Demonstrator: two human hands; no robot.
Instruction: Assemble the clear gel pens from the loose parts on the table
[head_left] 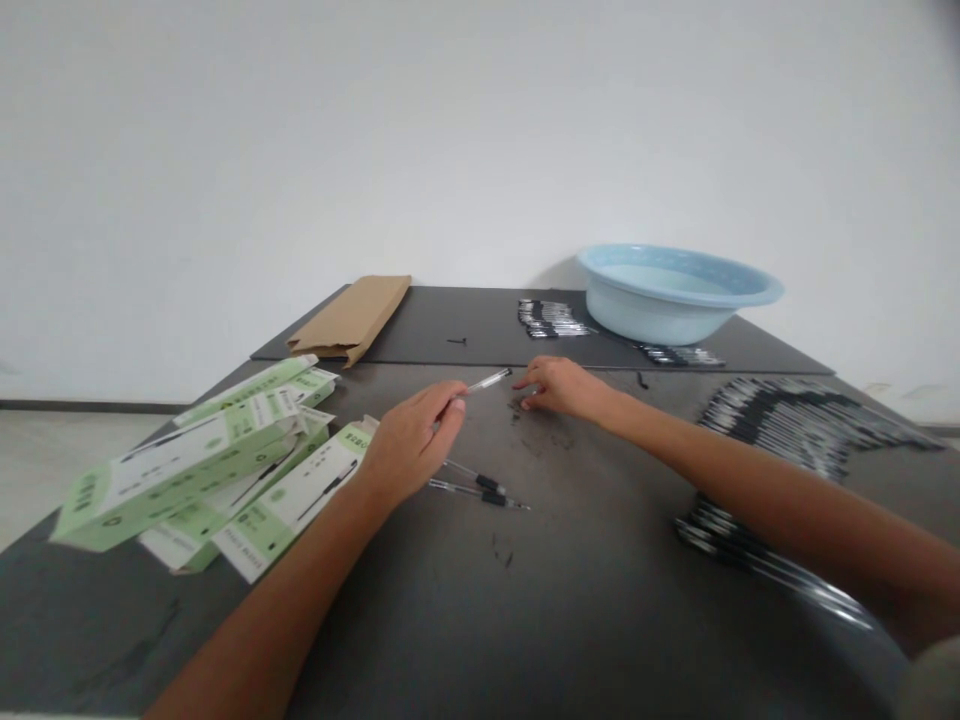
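Note:
My left hand is closed around a clear pen that points right and slightly up over the dark table. My right hand rests on the table just past the pen's tip, fingers curled down onto the surface near a small dark piece; what it pinches, if anything, I cannot make out. Two more pens lie on the table just right of my left wrist.
Several green-and-white pen boxes are piled at the left. A brown paper bag lies at the back left. A light blue basin stands at the back right, with pen rows beside it and a large spread of pens at right.

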